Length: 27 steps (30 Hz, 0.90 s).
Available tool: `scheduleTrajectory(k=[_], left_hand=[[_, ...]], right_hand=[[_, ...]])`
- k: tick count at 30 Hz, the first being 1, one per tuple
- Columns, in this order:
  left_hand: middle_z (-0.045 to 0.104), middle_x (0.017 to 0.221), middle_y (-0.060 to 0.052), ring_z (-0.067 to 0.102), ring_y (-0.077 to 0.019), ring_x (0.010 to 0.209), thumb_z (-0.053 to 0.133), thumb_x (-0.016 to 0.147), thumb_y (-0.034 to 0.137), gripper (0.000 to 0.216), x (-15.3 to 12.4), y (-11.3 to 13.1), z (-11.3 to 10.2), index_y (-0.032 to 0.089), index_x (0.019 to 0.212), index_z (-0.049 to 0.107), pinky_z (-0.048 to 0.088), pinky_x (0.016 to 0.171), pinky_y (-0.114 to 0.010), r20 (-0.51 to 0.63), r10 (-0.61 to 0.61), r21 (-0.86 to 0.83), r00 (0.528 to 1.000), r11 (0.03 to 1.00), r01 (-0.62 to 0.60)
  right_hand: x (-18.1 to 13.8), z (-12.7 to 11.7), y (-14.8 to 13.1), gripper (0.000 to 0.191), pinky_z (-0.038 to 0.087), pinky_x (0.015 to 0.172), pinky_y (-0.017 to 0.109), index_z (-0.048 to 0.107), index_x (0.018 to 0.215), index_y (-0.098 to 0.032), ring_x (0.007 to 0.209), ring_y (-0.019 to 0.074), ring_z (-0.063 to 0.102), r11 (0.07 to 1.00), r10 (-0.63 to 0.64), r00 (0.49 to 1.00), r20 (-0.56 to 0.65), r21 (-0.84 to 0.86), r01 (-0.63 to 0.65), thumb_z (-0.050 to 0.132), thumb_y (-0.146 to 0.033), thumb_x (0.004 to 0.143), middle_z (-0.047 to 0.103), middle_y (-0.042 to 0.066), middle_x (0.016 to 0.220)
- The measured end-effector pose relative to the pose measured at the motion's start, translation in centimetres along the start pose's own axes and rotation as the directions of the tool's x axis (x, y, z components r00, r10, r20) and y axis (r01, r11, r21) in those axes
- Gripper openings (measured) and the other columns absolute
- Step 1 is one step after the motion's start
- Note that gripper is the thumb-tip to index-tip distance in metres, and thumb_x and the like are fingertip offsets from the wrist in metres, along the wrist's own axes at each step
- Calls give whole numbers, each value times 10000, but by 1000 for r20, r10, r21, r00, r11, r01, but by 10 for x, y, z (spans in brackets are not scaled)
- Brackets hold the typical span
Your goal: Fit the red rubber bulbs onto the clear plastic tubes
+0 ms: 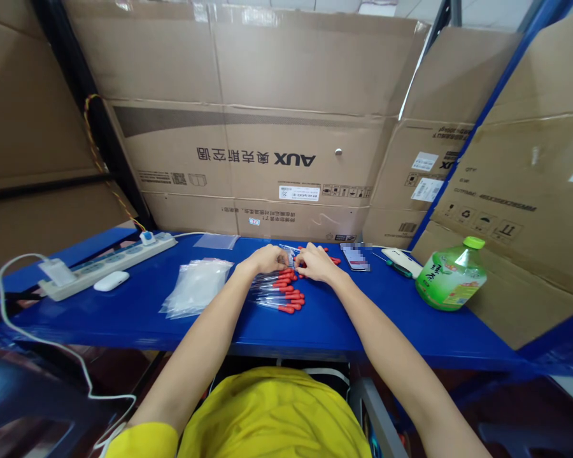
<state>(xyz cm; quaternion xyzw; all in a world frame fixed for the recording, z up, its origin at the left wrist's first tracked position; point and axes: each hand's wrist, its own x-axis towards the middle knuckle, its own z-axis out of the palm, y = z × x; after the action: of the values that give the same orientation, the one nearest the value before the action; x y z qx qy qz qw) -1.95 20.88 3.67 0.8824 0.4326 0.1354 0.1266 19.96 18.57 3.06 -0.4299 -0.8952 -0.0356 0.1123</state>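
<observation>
On the blue table lies a row of glass droppers with red rubber bulbs (290,296), their clear tubes pointing left. Just beyond them my left hand (268,259) has its fingers pinched on a clear plastic bag (290,256). My right hand (316,263) meets it from the other side, fingertips closed at the bag's edge; exactly what they grip is partly hidden. More red bulbs show around and behind my right hand. Left of the droppers sits a stack of clear zip bags (195,287).
A power strip (112,264) with a plugged-in charger and a white case (111,280) lie at left. Further right are a phone (356,257), a green-handled tool (398,268), a white object (403,259) and a green bottle (451,278). Cardboard panels (267,127) wall the back.
</observation>
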Motion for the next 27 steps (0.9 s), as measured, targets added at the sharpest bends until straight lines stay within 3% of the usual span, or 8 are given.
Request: scheduleTrajectory(k=[6, 12, 17, 22, 27], left_hand=[[784, 867, -32, 687, -174, 761, 715, 815, 326, 189, 1, -1, -1, 234, 944, 817, 450, 680, -233, -30, 9, 9, 1000, 1000, -8], [789, 983, -31, 701, -183, 883, 706, 818, 282, 177, 2, 2, 0, 239, 943, 823, 476, 777, -230, -54, 96, 40, 994, 995, -94], [778, 922, -19, 688, -174, 841, 686, 779, 217, 214, 5, 2, 4, 254, 932, 832, 471, 753, -225, -33, 88, 39, 996, 995, -87], [773, 890, -19, 678, -172, 802, 694, 777, 225, 217, 5, 1, 4, 250, 945, 829, 453, 720, -227, -21, 90, 35, 996, 995, -90], [768, 932, -40, 675, -190, 840, 683, 841, 305, 188, 4, 2, 3, 240, 961, 813, 454, 756, -243, -85, 101, 63, 991, 993, -95]], right_hand=[[-3, -6, 10, 31, 316, 795, 330, 687, 906, -204, 1010, 241, 509, 997, -59, 996, -65, 39, 62, 673, -231, 911, 695, 63, 1005], [-4, -11, 21, 75, 356, 826, 314, 667, 955, -202, 954, 215, 515, 991, -48, 991, -122, 118, 63, 593, -209, 967, 674, 50, 958], [-3, -8, 19, 134, 373, 867, 329, 749, 1012, -206, 1030, 230, 523, 994, -54, 997, -58, 93, 60, 637, -266, 970, 674, 76, 1054], [-2, -4, 9, 97, 359, 855, 349, 778, 921, -221, 1090, 255, 511, 999, -49, 998, 28, 1, 49, 709, -286, 938, 648, 84, 1067], [-1, -5, 7, 89, 347, 873, 348, 719, 969, -194, 1109, 251, 495, 997, -70, 997, -14, -25, 69, 642, -237, 979, 633, 97, 1118]])
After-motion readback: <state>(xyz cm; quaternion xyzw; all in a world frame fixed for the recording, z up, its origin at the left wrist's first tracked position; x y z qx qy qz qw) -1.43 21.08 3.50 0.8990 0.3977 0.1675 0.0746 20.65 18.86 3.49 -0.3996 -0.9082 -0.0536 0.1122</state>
